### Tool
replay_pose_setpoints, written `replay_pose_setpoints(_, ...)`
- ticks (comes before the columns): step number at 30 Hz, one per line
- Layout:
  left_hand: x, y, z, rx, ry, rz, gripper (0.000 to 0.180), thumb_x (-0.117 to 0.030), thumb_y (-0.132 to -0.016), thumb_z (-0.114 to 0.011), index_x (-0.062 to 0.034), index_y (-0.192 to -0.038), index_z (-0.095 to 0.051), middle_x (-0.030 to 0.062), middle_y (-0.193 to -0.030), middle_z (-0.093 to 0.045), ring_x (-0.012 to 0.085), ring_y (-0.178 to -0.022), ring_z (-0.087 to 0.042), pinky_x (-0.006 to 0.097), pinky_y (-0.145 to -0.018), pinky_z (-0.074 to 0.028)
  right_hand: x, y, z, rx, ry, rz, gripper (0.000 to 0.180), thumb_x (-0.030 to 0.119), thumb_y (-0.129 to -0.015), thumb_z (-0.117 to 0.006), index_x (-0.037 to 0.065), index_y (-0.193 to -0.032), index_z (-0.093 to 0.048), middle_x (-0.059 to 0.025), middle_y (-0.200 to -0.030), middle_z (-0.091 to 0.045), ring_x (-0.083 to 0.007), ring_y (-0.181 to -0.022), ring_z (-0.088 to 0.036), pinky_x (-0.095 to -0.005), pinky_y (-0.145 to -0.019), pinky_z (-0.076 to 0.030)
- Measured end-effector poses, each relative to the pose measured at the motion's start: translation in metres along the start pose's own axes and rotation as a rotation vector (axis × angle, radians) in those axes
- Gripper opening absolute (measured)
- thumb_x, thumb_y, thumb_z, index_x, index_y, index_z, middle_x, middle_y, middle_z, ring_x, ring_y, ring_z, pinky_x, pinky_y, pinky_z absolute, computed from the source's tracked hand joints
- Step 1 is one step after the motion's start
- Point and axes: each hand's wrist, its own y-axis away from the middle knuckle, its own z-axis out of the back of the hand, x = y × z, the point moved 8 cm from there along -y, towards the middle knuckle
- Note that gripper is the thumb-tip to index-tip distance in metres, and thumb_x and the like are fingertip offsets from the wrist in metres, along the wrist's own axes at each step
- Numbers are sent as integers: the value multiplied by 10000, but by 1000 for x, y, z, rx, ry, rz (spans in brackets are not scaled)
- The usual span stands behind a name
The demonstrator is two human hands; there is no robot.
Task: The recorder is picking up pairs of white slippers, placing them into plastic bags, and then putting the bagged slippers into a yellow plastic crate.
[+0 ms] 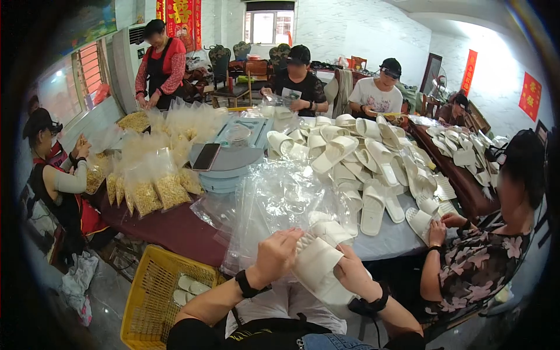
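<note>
A cream slipper [318,265] is held over my lap, its toe end pointing up toward the table. My right hand [357,273] is closed around its side by the wide strap. My left hand [277,252] is closed at the slipper's toe edge, fingertips pressed together; whatever they pinch is hidden. Just beyond the hands, a second cream slipper [331,232] shows partly behind the held one. Clear plastic bags [277,195] lie flat on the table in front of my left hand.
A heap of cream slippers [373,204] covers the table's right side. Filled bags [143,197] stand at left, near a phone [206,157] on grey stacked trays. A yellow basket [142,286] with slippers sits on the floor. Several people work around the table, one close at right [478,256].
</note>
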Motion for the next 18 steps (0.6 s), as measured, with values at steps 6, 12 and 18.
replay_pose_setpoints(6, -7, -1, -4, 37, -34, -80, 337, 23, -805, -636, 7, -1139, -675, 209, -1055, -725, 349, -974, -724, 405, -804, -600, -4, 4, 3, -9, 74, -20, 338, -63, -801, -564, -21, -1129, -635, -232, -1134, -551, -431, -1051, -527, -463, -931, -454)
replay_pose_setpoints(12, -49, 5, -17, 115, -126, -277, 369, -16, -786, -606, 34, -1148, -662, 211, -1098, -718, 368, -1057, -706, 425, -879, -587, 1, -4, 4, -124, 137, 52, 356, -51, -782, -601, -17, -1133, -644, -248, -1146, -544, -455, -1068, -520, -475, -941, -454)
replay_pose_setpoints(18, -14, 14, -17, 250, -177, -94, 456, -30, -786, -601, 44, -1235, -621, 218, -1176, -694, 380, -1112, -679, 436, -920, -570, -11, -2, 21, -222, 140, -2, 372, -62, -766, -620, -15, -1134, -647, -245, -1154, -532, -457, -1062, -526, -471, -944, -454)
